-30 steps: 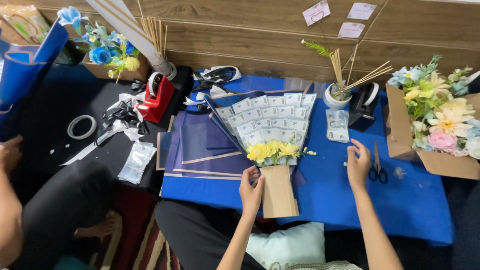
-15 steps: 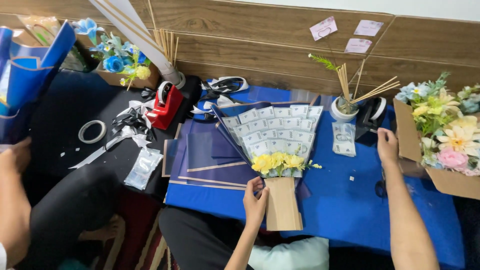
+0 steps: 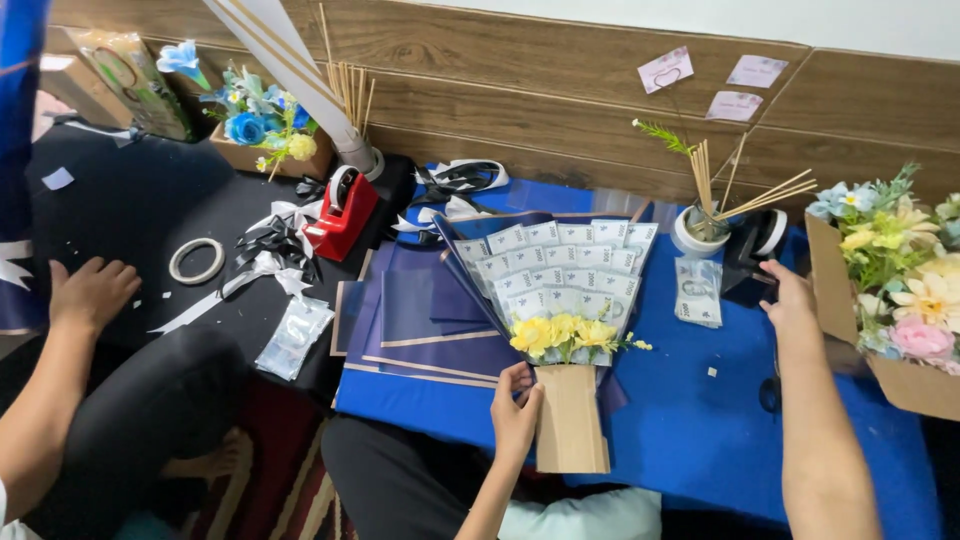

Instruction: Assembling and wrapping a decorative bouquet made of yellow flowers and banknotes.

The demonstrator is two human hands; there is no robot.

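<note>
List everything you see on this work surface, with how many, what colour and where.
Banknote bouquet: one, pale notes fanned over yellow flowers, brown paper handle, centre.
Wrapping sheets: several, navy, left of the bouquet.
Blue cloth: one, under the bouquet.
Tape dispenser: one, red, upper left.
Tape ring: one, white, on the black cloth.
Loose banknotes: small stack, right of the bouquet.
Stick cup: one, white, holding wooden sticks.
Flower boxes: two, blue blooms far left, pastel blooms far right.
Another person's hand: one, left edge.
Left hand: on the bouquet handle.
Right hand: by a black dispenser.
</note>
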